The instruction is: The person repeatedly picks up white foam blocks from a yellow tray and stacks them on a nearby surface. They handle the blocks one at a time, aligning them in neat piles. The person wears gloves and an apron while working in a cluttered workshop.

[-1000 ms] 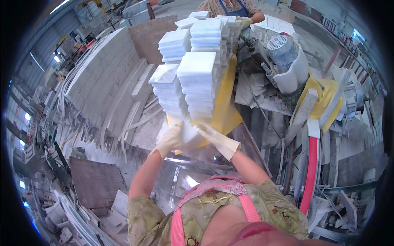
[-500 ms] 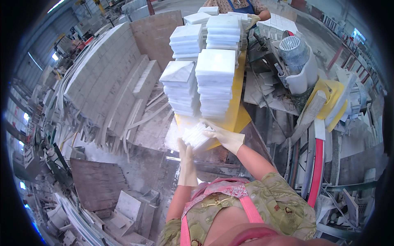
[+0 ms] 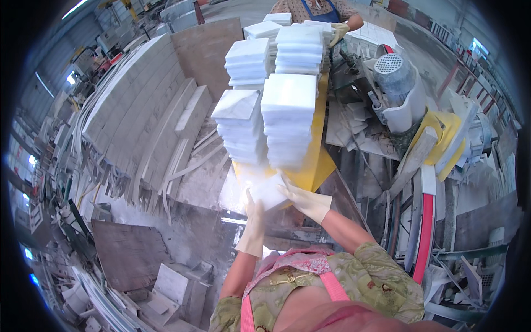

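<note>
Between my two gloved hands I hold a white square stone tile point(image 3: 270, 192), its broad face turned up; whether more tiles lie under it I cannot tell. My left hand point(image 3: 253, 222), in a cream rubber glove, grips its left edge. The right edge is gripped by my right hand point(image 3: 304, 201), gloved the same way. Just beyond stand two tall tile stacks, a grey-veined left stack point(image 3: 237, 105) and a whiter right stack point(image 3: 289, 91). They rest on a yellow sheet point(image 3: 316, 160). White blur or dust hides the stacks' lower edges.
More tile stacks point(image 3: 300, 36) stand farther back, where a co-worker's gloved hand point(image 3: 339, 33) touches one. Long stone slabs point(image 3: 130, 91) lean at left. A grey motor point(image 3: 394, 74) and stone scraps are at right. A brown board point(image 3: 130, 254) lies at lower left.
The held tile bundle has turned: its row of edges showed before, now a flat face does. My left hand has shifted slightly right. The co-worker's hand has lowered a little.
</note>
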`<state>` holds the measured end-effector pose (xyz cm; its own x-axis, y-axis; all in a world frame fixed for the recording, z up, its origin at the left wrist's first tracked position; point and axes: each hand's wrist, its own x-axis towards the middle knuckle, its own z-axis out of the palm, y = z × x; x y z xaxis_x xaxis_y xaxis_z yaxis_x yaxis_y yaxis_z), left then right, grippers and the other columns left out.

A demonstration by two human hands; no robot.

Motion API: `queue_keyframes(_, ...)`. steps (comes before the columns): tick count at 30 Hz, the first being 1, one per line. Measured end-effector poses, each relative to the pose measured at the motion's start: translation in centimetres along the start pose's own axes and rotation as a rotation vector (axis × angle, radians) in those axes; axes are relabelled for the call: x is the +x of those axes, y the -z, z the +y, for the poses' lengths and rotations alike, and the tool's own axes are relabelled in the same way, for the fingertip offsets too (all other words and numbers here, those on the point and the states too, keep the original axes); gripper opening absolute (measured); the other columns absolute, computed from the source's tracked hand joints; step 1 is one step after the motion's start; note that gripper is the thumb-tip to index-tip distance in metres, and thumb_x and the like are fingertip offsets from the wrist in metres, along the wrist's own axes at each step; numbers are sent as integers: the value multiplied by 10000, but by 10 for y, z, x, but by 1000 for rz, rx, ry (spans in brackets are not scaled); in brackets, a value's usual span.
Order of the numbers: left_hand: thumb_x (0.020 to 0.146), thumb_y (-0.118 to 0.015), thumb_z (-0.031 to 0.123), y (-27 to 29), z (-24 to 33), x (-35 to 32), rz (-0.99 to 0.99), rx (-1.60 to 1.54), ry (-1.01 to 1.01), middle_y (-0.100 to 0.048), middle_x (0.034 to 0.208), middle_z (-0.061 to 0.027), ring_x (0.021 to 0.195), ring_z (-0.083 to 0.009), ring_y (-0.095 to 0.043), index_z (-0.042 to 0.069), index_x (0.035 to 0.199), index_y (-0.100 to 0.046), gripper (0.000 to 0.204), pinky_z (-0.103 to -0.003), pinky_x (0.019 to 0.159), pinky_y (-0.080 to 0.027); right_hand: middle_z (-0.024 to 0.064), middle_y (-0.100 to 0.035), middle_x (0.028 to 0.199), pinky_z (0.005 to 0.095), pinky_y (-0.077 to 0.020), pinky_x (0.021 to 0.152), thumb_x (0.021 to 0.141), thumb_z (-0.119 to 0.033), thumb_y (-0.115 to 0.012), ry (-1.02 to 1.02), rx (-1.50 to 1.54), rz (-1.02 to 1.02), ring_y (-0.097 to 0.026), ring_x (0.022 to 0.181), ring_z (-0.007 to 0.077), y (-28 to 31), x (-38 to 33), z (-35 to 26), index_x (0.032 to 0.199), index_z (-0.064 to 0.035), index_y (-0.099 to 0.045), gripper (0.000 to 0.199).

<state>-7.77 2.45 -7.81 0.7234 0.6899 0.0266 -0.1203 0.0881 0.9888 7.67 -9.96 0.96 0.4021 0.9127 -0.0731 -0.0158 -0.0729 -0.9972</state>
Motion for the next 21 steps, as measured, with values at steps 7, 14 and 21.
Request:
queue_keyframes(7, 951, -539, 647, -5, 17, 0, -45, -8, -38, -406, 1528, -179, 1387, -270, -418, 2, 1606, -160, 994, -401, 1158, -335, 163, -224, 1679, 334, -174, 1242, 1061, -401, -512, 53, -131, -30, -204, 1552, 234, 6, -9, -8, 1647, -54, -116, 788)
queue_keyframes(14, 891, -692, 431, -11, 73, -6, -75, 124, 40, -366, 1552, -260, 1404, -324, -413, -61, 1596, -137, 1024, -415, 1163, -349, 142, -311, 1637, 328, -212, 1224, 1033, -437, -519, 79, 191, 4, -279, 1511, 226, -8, -13, -4, 1633, -32, -186, 797)
queue_keyframes(21, 577, -918, 445, -26, 150, 28, -343, 1438, -260, -574, 1361, -324, 1339, -420, -516, -137, 1523, -273, 1284, -417, 1139, -416, 192, -343, 1615, 340, -234, 1220, 1040, -453, -510, 85, 167, -24, -312, 1510, 262, -2, -22, 1, 1619, -24, -222, 776)
